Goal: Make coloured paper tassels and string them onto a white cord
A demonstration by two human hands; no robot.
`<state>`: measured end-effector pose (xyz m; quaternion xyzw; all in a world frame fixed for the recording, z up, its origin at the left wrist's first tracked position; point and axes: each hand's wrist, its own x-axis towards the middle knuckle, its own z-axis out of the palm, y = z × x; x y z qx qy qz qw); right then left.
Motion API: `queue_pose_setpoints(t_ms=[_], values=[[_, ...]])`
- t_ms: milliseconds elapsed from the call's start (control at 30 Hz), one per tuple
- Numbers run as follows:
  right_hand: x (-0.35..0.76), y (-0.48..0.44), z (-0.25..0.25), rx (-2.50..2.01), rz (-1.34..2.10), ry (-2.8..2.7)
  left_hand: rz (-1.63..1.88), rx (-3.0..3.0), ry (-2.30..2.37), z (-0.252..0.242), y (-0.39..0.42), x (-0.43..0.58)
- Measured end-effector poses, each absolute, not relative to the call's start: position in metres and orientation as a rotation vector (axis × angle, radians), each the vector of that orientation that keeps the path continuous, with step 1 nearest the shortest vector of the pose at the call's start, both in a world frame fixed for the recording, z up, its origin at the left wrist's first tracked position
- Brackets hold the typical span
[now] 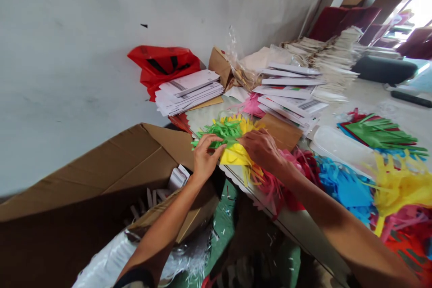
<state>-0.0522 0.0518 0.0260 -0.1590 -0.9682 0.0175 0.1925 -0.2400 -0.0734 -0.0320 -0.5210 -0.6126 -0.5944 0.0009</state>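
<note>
My left hand (pixel 205 156) pinches the left part of a green fringed paper piece (pixel 229 131) between thumb and fingers. At the other side, my right hand (pixel 261 147) is closed on the same green paper, its fingertips partly hidden by the hand itself. Right under it lies yellow fringed paper (pixel 235 155), whose strips spread behind the green and hang over the table's edge. Pink and red fringed paper (pixel 272 184) droops beneath my right forearm.
An open cardboard box (pixel 111 162) stands at the left. Stacked white envelopes (pixel 192 87), more envelopes (pixel 290 90) and a red plastic bag (pixel 168 65) sit toward the wall. Blue fringed paper (pixel 349 186) and yellow strips (pixel 405 180) lie at the right.
</note>
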Motion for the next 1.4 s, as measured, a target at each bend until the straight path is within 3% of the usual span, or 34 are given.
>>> queue_pose_setpoints(t_ms=[600, 733, 933, 1233, 1400], values=[[-0.053, 0.054, 0.025, -0.592, 0.022, -2.634, -1.449, -1.724, -1.756, -0.026, -0.078, -0.269], [-0.047, 0.069, 0.022, -0.663, -0.072, -2.625, -1.620, -1.468, -1.864, -0.017, -0.080, -0.285], [-0.034, 0.086, 0.014, -0.840, 0.017, -2.538, -2.503, -0.465, -2.001, -0.002, -0.062, -0.349], [-0.018, 0.093, 0.022, -1.218, 0.144, -2.320, -2.350, -0.188, -1.783, 0.081, -0.055, -0.430], [-0.024, 0.076, 0.035, -1.102, 0.191, -2.342, -2.103, -0.940, -1.628, 0.060, -0.046, -0.337]])
